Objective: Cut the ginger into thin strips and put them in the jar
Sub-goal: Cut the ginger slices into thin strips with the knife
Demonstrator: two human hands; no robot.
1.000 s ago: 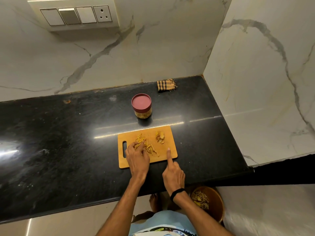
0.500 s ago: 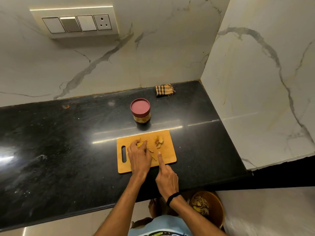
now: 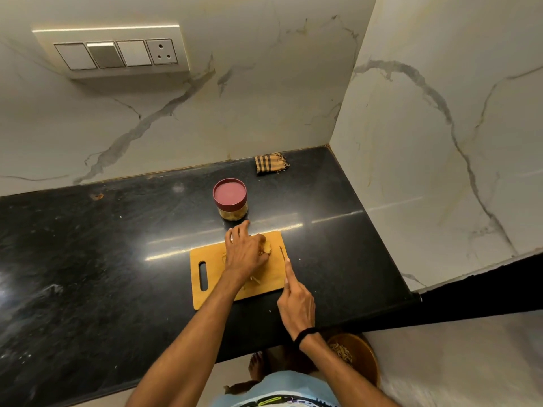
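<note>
A wooden cutting board [image 3: 205, 259] lies on the black counter. My left hand [image 3: 245, 252] reaches over its far right part, and the thumb curls onto a small pile of ginger slices [image 3: 266, 248]. A few cut ginger strips [image 3: 254, 279] show by my left wrist; the rest are hidden under the hand. My right hand [image 3: 295, 304] grips a small knife [image 3: 282, 254] at the board's right edge, index finger along the blade's back, tip pointing away. The jar [image 3: 230, 198] with its red lid on stands just behind the board.
A checked cloth [image 3: 271, 163] lies in the back corner. Marble walls close the counter at the back and right, with a switch panel [image 3: 117, 52] high on the back wall. A brown bin [image 3: 360, 352] with peelings stands on the floor below the counter edge.
My left hand moved from the strips in the board's middle to the slices at its far right. My right hand shifted right and the knife blade now shows.
</note>
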